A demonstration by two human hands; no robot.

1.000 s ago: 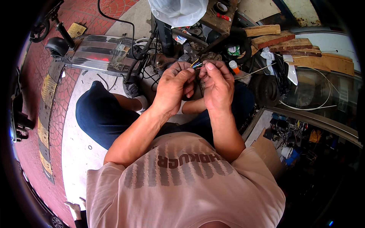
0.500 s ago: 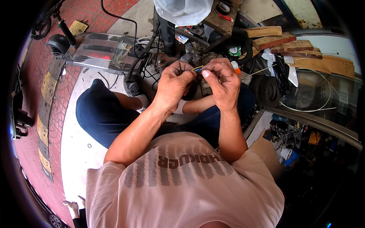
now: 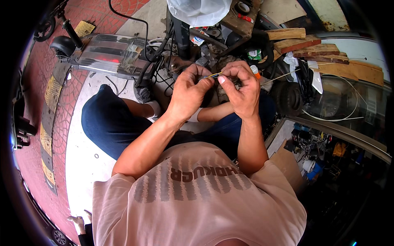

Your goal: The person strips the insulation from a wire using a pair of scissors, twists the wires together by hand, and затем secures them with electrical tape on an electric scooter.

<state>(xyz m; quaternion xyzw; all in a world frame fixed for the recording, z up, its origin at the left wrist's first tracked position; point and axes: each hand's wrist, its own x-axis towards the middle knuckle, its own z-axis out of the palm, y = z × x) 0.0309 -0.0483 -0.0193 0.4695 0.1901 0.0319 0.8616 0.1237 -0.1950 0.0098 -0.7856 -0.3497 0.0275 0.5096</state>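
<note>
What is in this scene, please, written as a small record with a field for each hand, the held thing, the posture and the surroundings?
Left hand: thumb and fingers pinching the wires
Right hand: thumb and fingers pinching them from the other side
Held thing: thin insulated wires, yellow and blue among them
Posture: seated, legs bent, in dark blue trousers
Ahead: crumpled translucent white plastic bag, dark brown wooden table
Left side: long grey scooter deck
Right side: rough brown wooden planks, black treaded rubber tyre
</note>
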